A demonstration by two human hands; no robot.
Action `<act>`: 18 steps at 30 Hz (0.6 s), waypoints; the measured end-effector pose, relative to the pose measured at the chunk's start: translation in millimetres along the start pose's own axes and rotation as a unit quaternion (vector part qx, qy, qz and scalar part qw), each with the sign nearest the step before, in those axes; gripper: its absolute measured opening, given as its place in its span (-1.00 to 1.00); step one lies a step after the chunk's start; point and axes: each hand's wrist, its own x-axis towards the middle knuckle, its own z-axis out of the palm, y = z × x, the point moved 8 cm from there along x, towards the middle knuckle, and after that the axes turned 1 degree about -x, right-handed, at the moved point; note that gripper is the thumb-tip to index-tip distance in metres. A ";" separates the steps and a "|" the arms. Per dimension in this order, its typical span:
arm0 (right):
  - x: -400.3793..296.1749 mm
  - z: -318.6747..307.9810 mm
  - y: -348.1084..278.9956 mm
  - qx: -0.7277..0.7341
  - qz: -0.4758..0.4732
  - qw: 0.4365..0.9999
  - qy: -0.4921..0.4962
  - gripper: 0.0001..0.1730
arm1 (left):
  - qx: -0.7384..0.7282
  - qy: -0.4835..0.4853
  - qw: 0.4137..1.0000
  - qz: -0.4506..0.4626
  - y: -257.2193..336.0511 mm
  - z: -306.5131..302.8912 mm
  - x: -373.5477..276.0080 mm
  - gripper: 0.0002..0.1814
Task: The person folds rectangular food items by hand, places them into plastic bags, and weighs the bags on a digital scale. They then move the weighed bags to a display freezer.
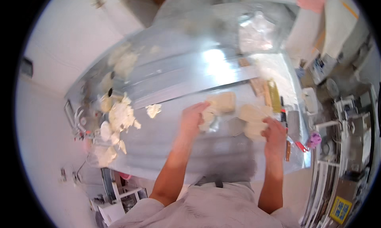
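Observation:
My left hand [192, 118] reaches over the metal worktop [166, 144], its fingers at a small pale piece [207, 118] that looks like dough. Just beyond those fingers lies a thicker, rectangular pale block [226, 101]. My right hand [274, 131] is at the right edge of thin, roundish dough-like sheets [253, 129]. Motion blur hides whether either hand grips or only touches its piece. Between the hands sits a flat grey many-sided shape [235, 126]. Torn dough-like scraps [122, 113] are heaped at the left, with one loose scrap [154, 110] nearer the middle.
A yellow-bristled brush [273, 95] lies right of the sheets. Beside it are a broad grey blade [294, 125] and a wooden-handled tool [287, 151]. White powder [273, 67] covers the far right corner, near a clear plastic bag [256, 33]. Shelving [329, 141] stands at the right.

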 end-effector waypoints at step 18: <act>-402.3 -235.6 -52.6 0.080 -0.066 0.956 0.273 -0.82 | 0.089 -0.318 0.938 -0.103 -28.3 48.3 -334.0 -0.68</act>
